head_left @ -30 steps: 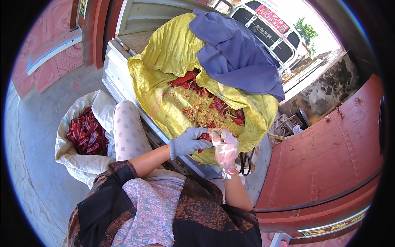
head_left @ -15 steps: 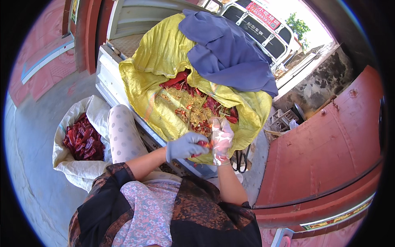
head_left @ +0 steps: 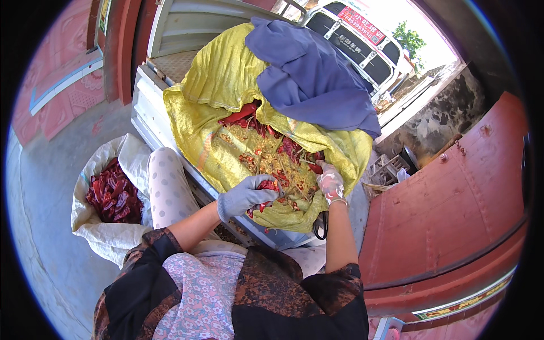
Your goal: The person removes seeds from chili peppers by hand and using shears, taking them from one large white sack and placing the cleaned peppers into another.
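— Holding what in the left hand (head_left: 247, 198)?
— Gripping red peppers (head_left: 268, 185) with curled fingers, above the near part of the yellow sack (head_left: 190, 127).
— And what with the right hand (head_left: 330, 181)?
— Placed at a pepper pod (head_left: 315, 168) on the sack's right side; cannot tell whether gripping it.
— More to the left?
— Yes, a dark red heap (head_left: 115, 195) in the white sack (head_left: 85, 220), beside the left knee (head_left: 164, 170).
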The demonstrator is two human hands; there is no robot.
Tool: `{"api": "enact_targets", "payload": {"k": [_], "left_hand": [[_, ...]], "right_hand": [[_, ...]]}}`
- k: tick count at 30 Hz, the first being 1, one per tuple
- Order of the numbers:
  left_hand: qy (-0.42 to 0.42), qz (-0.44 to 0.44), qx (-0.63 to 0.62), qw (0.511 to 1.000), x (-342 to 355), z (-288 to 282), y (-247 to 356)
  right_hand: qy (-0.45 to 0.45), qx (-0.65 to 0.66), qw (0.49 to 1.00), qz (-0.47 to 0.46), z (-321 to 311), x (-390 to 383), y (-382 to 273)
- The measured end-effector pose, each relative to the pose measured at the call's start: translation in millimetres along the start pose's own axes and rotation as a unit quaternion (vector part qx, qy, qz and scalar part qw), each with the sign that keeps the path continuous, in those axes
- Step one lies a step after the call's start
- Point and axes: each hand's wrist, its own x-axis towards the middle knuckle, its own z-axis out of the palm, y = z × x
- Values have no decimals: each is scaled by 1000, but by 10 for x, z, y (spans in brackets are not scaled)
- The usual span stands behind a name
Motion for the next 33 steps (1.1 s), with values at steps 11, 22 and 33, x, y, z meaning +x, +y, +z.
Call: {"api": "enact_targets", "payload": {"k": [11,22,33], "left_hand": [[12,8,-75,997,35,-95,-122],[-75,-119,-236,962,8,-118,0],[-74,-194,-198,958,-34,-48,-69]], "right_hand": [[169,100,978,-69,-304,-456,-110],[128,41,935,-329,-831,-1080,-1051],[75,126,904,-402,-829,-1088,-1190]]}}
